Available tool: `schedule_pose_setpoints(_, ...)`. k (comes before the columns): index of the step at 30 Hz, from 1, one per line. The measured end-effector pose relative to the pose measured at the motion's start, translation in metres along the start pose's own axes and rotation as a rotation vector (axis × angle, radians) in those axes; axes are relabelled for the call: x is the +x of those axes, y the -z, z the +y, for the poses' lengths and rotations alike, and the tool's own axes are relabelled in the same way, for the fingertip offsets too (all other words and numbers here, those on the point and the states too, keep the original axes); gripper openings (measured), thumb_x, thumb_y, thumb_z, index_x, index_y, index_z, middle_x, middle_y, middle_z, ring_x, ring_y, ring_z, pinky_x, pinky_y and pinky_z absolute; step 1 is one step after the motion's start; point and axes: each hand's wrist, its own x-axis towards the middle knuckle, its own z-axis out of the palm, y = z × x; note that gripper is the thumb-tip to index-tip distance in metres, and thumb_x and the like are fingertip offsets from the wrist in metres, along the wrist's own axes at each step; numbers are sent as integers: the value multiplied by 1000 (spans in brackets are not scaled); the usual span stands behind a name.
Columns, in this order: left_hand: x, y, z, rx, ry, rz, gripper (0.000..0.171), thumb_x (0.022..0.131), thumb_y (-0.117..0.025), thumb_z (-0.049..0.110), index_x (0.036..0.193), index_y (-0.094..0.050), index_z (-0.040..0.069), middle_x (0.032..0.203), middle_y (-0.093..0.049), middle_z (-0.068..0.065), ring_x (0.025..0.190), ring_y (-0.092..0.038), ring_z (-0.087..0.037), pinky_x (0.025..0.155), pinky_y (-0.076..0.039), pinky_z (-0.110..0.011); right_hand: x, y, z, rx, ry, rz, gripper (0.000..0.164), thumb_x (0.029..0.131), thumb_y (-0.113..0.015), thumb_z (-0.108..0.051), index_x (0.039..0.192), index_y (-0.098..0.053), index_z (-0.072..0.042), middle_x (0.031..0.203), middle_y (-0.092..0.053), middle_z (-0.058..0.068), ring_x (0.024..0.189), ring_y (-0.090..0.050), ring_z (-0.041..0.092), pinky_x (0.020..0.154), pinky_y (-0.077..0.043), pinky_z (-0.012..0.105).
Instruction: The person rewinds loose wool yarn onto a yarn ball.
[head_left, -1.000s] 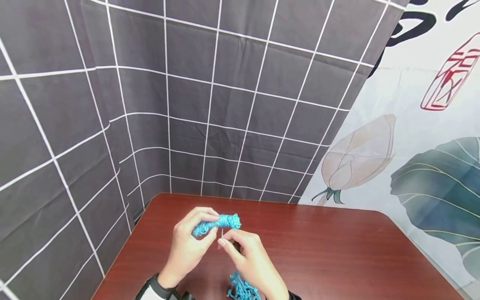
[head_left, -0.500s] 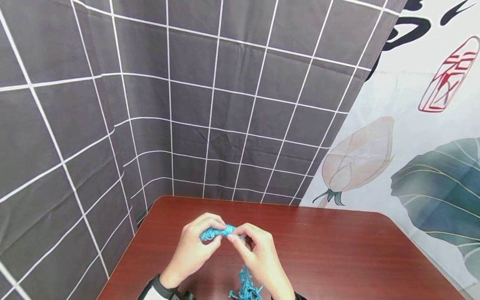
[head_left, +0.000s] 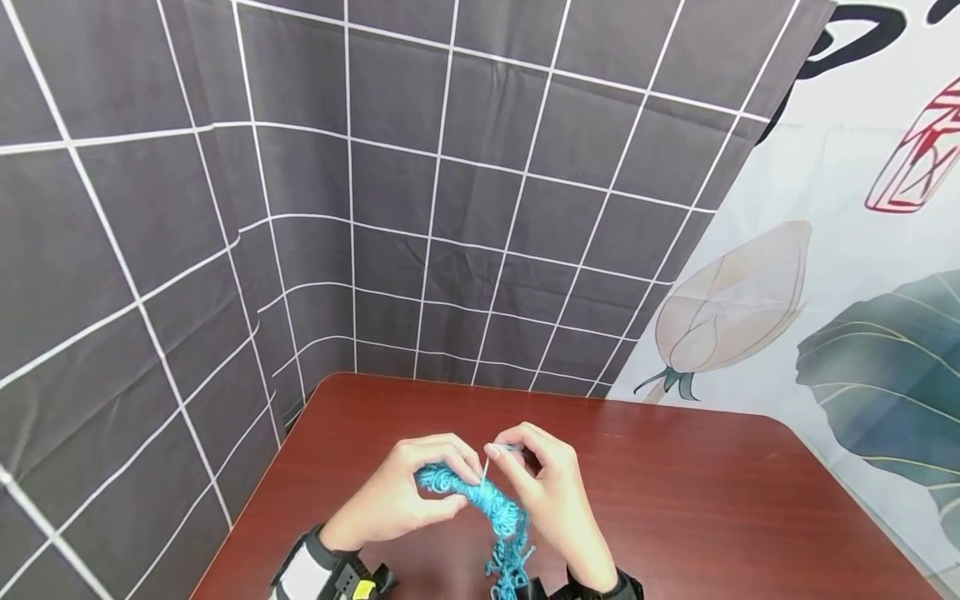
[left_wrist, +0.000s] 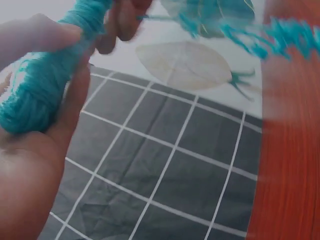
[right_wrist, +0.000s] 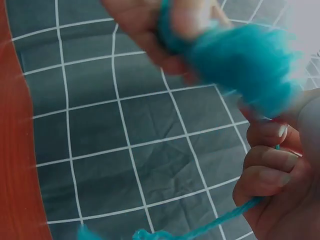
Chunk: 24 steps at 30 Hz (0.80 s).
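Note:
A bundle of turquoise yarn [head_left: 491, 502], wound tight round its middle with looped ends, is held above the table. My left hand [head_left: 408, 492] grips it between thumb and fingers; the left wrist view shows the wound yarn [left_wrist: 37, 90] lying along the palm. Just to the right, my right hand [head_left: 551, 492] pinches a thin strand [head_left: 485, 469] stretched up from the bundle. The strand's tail [right_wrist: 220, 220] runs out below the curled fingers in the right wrist view. A loose, kinked tangle of the same yarn [head_left: 510, 562] hangs or lies below; which, I cannot tell.
Both hands are over a reddish-brown wooden table [head_left: 675, 500]. Behind and to the left hangs a dark grey cloth with white grid lines [head_left: 480, 200]. A white cloth printed with a flower and leaf [head_left: 750, 350] covers the right side.
The bundle has tilted, its right end now pointing down toward me. My right hand first came to the bundle, then moved up and right, drawing the strand. The head view has shifted slightly.

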Motion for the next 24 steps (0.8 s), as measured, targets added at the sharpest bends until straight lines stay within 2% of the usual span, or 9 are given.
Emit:
schedule_pose_setpoints(4, 3, 1, 3, -100, -52, 72, 27, 69, -70, -12, 91, -64, 1, 91, -64, -14, 87, -60, -21, 72, -56, -31, 1, -4, 2, 54, -7, -48, 6, 88, -60, -19, 90, -64, -15, 71, -56, -2, 57, -44, 6, 49, -41, 22)
schedule_pose_setpoints(6, 4, 1, 4, -122, -63, 136, 28, 68, -69, -15, 92, -63, -1, 92, -63, -17, 87, -60, -23, 73, -55, -29, 1, -7, 3, 68, -12, -70, 5, 88, -60, -14, 91, -65, -15, 77, -61, -3, 62, -50, 7, 53, -45, 23)
schedule_pose_setpoints(9, 4, 1, 4, -117, -50, 250, 29, 67, -68, -18, 92, -63, -4, 92, -62, -20, 87, -59, -26, 74, -54, -24, 1, -15, 1, 54, 1, -92, 14, 87, -60, -6, 95, -66, -15, 79, -63, -3, 64, -50, 7, 55, -47, 24)
schedule_pose_setpoints(12, 5, 2, 2, -49, -13, 357, 29, 67, -68, -19, 92, -63, -7, 93, -61, -22, 89, -59, -26, 76, -53, -19, 2, -23, -2, 35, 18, -121, 18, 87, -59, -4, 99, -67, -15, 80, -64, -4, 63, -48, 6, 55, -45, 23)
schedule_pose_setpoints(15, 5, 2, 1, 47, 21, 424, 28, 67, -69, -18, 92, -63, -8, 95, -62, -23, 91, -58, -25, 79, -51, -16, 2, -30, -6, 27, 27, -143, 14, 88, -59, -8, 98, -68, -12, 76, -63, -3, 60, -46, 6, 52, -43, 22)
schedule_pose_setpoints(20, 6, 3, -1, 209, 85, 451, 27, 68, -72, -11, 93, -65, -3, 96, -64, -17, 91, -58, -22, 80, -51, -18, 4, -32, -11, 19, 22, -161, 8, 89, -59, -12, 87, -68, -12, 72, -61, -6, 62, -48, 5, 54, -46, 23)
schedule_pose_setpoints(24, 6, 4, -3, 284, 124, 436, 27, 69, -73, -7, 94, -66, -1, 96, -65, -14, 91, -58, -20, 78, -52, -24, 5, -27, -12, 27, 41, -129, 9, 90, -59, -17, 84, -65, -15, 64, -53, -5, 56, -42, 4, 49, -40, 20)
